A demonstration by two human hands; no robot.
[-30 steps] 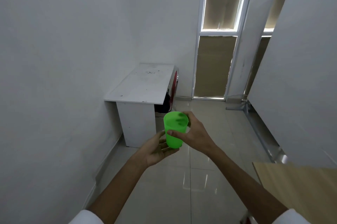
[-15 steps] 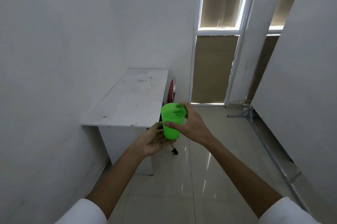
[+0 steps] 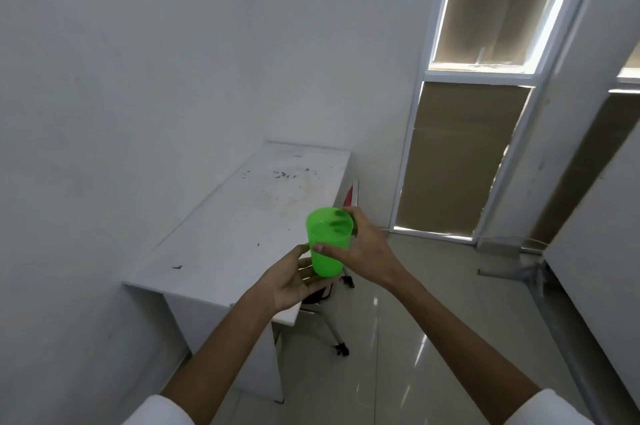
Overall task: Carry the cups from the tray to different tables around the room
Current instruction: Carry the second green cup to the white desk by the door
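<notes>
**A:** What is the room like?

**B:** It is a small white room with a shiny tiled floor [image 3: 398, 338]. A white table [image 3: 242, 234] stands against the left wall [image 3: 121, 95]. Its top has dark specks and smudges near the far end.

**A:** Where is the cup?

**B:** The green cup [image 3: 327, 241] is up in the air, above the table's near right corner. It stands upright, and you can see down into it. I cannot tell if anything is inside.

**A:** Who holds it?

**B:** The right hand [image 3: 360, 244] is wrapped around the cup's side, with the thumb on the front and the fingers around the back near the rim. The left hand [image 3: 298, 279] is spread open under the cup, palm up, like a little plate. It looks like it touches the bottom of the cup, but I cannot be sure.

**A:** What else is close by?

**B:** Both arms are bare up to white sleeves [image 3: 159, 412] at the bottom of the view. Under the table's right edge a chair [image 3: 325, 317] peeks out, with a dark seat and pale legs on small black feet. A bit of red shows beside the table's far right edge.

**A:** And farther off?

**B:** A tall window [image 3: 485, 9] with a white frame stands past the table, covered in brown sheets [image 3: 457, 161]. A big white board [image 3: 602, 223] leans at the right.
</notes>
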